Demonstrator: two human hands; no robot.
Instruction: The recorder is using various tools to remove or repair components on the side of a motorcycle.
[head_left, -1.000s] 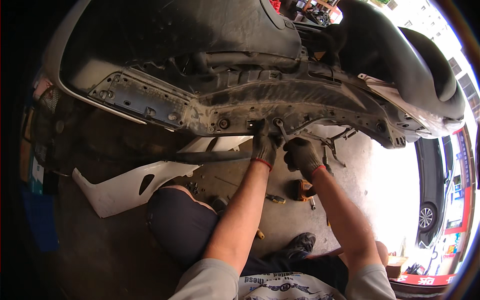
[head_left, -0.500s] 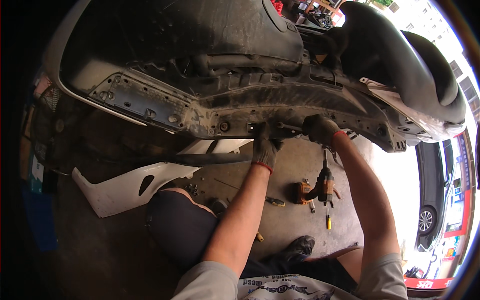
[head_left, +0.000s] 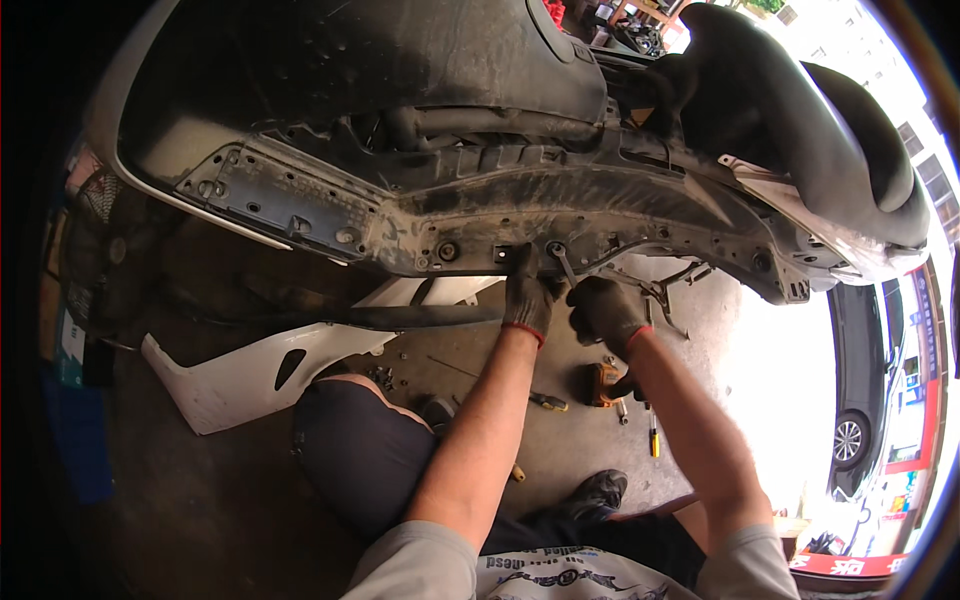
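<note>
A long, dirty black metal rail (head_left: 470, 235) of a car's body runs across in front of me, with holes and bolts along its face. My left hand (head_left: 527, 300), in a grey-black work glove with a red cuff, reaches up against the rail's lower edge. Its fingertips blend into the dark metal, so their grip is unclear. Closed around the handle of a wrench (head_left: 566, 268) is my right hand (head_left: 605, 312), gloved the same way. The wrench's head sits at a bolt just right of my left hand, its handle slanting down to the right.
On the concrete lie an orange-black power drill (head_left: 605, 385), a yellow-handled screwdriver (head_left: 655, 442), another screwdriver (head_left: 549, 402) and several small fasteners (head_left: 382, 377). A white fender panel (head_left: 250, 375) lies at left. Cables (head_left: 660, 285) hang below the rail. A dark car (head_left: 858, 380) stands at right.
My right hand has swung down and left with the wrench, whose handle was nearly level along the rail and now slants downward. My left hand has stayed in place.
</note>
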